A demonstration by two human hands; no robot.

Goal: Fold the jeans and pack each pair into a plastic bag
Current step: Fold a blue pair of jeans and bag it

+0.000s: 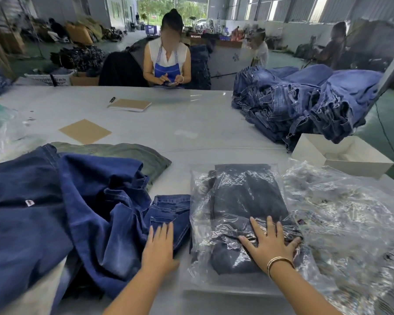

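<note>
A folded pair of dark jeans point(248, 196) lies inside a clear plastic bag point(200, 178) on the table in front of me. My right hand point(271, 244) presses flat on the near part of that bag, fingers spread. Left of the bag, a loose blue pair of jeans point(168, 208) lies beside a heap of dark blue denim point(55, 212). My left hand point(159, 248) rests flat on this loose pair, fingers straight.
Empty plastic bags point(350, 212) are heaped at the right. A white box point(341, 155) and a big stack of jeans point(305, 103) stand at the far right. A notebook point(129, 105), brown card point(85, 131) and olive garment point(132, 153) lie further off. A person point(167, 62) sits across the table.
</note>
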